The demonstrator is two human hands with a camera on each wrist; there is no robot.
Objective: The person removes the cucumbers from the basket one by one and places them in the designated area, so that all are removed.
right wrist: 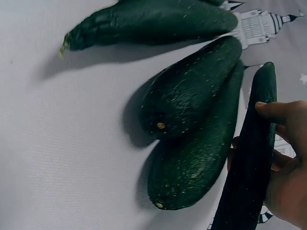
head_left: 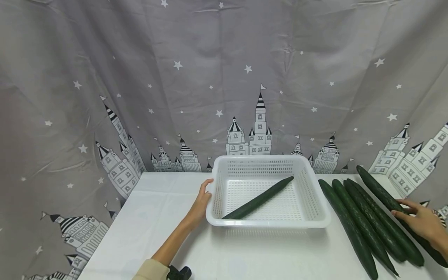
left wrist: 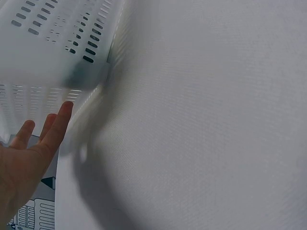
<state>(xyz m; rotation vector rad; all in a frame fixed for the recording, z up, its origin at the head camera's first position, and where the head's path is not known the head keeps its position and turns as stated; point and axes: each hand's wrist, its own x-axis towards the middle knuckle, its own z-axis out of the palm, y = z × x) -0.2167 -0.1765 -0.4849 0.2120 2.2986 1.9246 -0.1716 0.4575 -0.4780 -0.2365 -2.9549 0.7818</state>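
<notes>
A white plastic basket (head_left: 269, 224) with slotted walls stands mid-table, and one long cucumber (head_left: 259, 199) lies diagonally inside it. At the basket's left side, my left hand (head_left: 198, 204) touches the wall near the rim; in the left wrist view its fingers (left wrist: 60, 122) look fairly straight against the slotted plastic. Far to the right, my right hand (head_left: 420, 219) grips a dark green cucumber (right wrist: 249, 158) round its middle, thumb on one side and fingers on the other. This cucumber slants beside several others (head_left: 371, 221) lying side by side on the table.
A white cloth covers the table (head_left: 164, 202). Behind it hangs a grey curtain (head_left: 196, 97) printed with castles and stars. The row of loose cucumbers begins close to the basket's right wall, and their near ends reach toward the front of the table.
</notes>
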